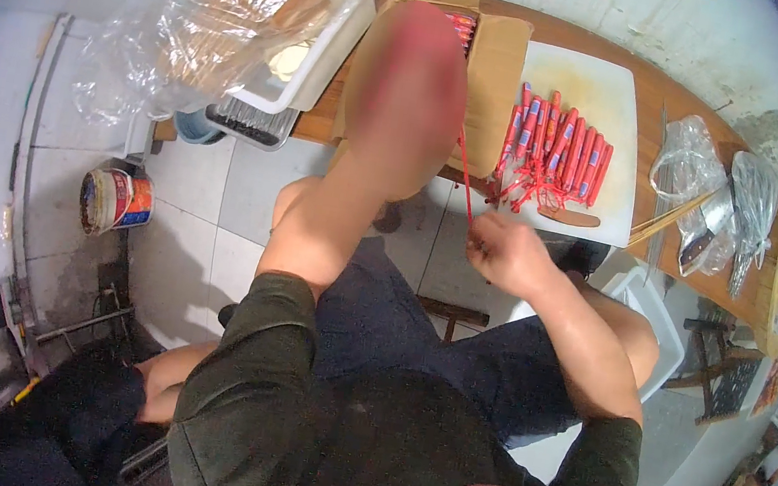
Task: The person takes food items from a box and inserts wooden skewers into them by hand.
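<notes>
My left hand (pixel 405 103) reaches over an open cardboard box (pixel 494 86); a blur covers it, and whatever it holds cannot be made out beyond a reddish patch. Between the two hands runs a thin red strip (pixel 467 172), drawn taut. Its lower end is pinched in the fingers of my right hand (pixel 507 252), just off the table's front edge. Red-wrapped sticks, apparently sausages (pixel 560 137), lie side by side on a white cutting board (pixel 617 81). Red wrapper strips (pixel 535 185) are heaped at their near ends, by a brown wooden handle (pixel 568 217). More red-wrapped sticks (pixel 461 29) show inside the box.
A white tub (pixel 347 36) with plastic-bagged wooden sticks (pixel 241 21) stands at left, above a metal tray (pixel 249 123). Skewers (pixel 672 219), a cleaver (pixel 708 228) and plastic bags (pixel 753 197) lie at right. A bucket (pixel 117 201) is at left; another person's leg (pixel 172 377) is lower left.
</notes>
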A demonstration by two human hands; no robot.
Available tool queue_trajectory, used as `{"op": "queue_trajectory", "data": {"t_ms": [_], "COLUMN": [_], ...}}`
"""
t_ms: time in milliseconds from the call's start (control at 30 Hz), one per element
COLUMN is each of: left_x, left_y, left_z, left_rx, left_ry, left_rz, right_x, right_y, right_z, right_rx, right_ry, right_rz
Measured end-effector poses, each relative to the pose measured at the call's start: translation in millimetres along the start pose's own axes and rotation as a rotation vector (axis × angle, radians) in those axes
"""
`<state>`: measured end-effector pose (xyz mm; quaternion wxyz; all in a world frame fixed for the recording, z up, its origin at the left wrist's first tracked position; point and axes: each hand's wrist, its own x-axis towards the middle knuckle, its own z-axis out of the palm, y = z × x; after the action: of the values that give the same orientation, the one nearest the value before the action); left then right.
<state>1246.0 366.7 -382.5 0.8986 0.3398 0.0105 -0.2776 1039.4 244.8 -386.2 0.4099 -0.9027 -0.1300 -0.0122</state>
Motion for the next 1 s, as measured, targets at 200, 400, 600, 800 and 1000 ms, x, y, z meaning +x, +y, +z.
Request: {"op": "queue_trajectory", "data": {"t_ms": [200, 400, 600, 800, 1000], "left_x": [-7.2, -11.8, 50.0, 83.8, 81.3], "left_y": [14.0, -76.2, -165.0, -183.7, -176.8], "left_z": [7.1, 48.3, 44.6, 39.6, 43.9], "left_rx": [0.064, 0.772, 1.382, 1.774, 2.148], "left_ry": [0.086, 0.009, -0.205, 0.166, -0.059], "left_rz": [0.070, -0.074, 0.434, 0.260, 0.120], "right_x": [-13.4, -26.7, -39.8, -55.4, -51.2], "right_y": [-8.1, 4.0, 47.0, 45.5, 49.7], "right_z": [-3.8, -64.9, -123.1, -135.9, -141.4], "right_rx": [0.030, 0.346, 0.819, 0.831, 0.855], "right_ry": [-0.044, 0.492, 0.918, 0.910, 0.921], "right_rz": [-0.032, 0.312, 0.496, 0.491, 0.460]}}
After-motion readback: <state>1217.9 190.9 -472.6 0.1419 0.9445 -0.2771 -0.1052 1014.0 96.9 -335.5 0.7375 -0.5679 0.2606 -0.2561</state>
